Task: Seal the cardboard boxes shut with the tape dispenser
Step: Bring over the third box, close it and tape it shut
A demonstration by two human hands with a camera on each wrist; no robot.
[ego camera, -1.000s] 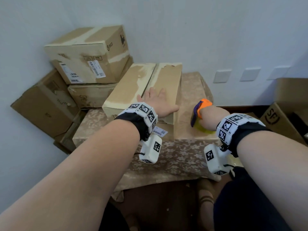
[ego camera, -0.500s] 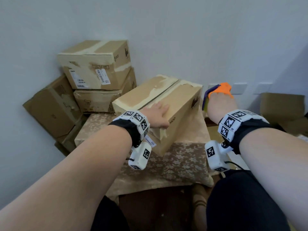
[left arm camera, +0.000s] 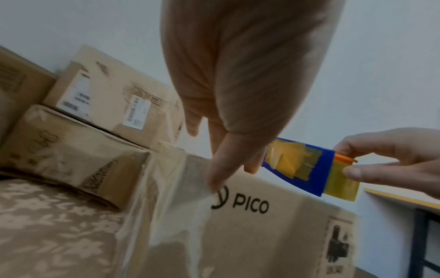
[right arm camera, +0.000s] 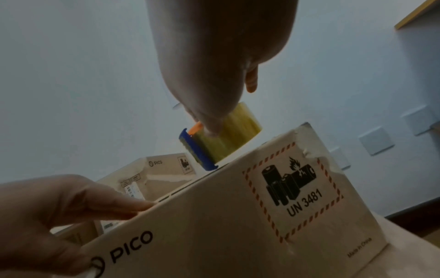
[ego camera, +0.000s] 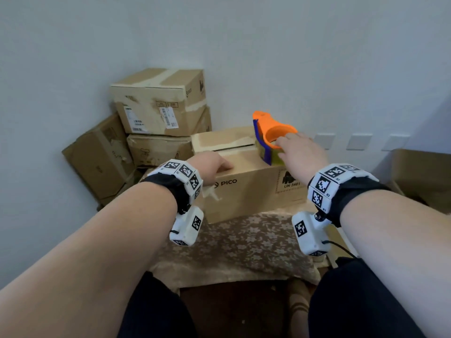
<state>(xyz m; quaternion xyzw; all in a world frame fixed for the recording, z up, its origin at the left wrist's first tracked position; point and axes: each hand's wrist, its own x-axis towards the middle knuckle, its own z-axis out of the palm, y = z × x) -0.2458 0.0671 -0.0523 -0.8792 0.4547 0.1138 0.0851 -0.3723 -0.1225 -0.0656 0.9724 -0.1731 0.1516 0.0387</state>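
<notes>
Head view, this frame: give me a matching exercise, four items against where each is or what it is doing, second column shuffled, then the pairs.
1. left hand
2. right hand
3. PICO box
4. labelled box

A. on top of the corner stack
B. grips the tape dispenser
C. on the floral cloth
D. rests on the box's front top edge

Pairs: 1-D, 2-B, 3-C, 4-A

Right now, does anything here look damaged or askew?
Yes. The brown cardboard PICO box on the floral cloth carries torn old tape, and its top seam gapes. Behind, a brown box at far left leans tilted against the wall.
</notes>
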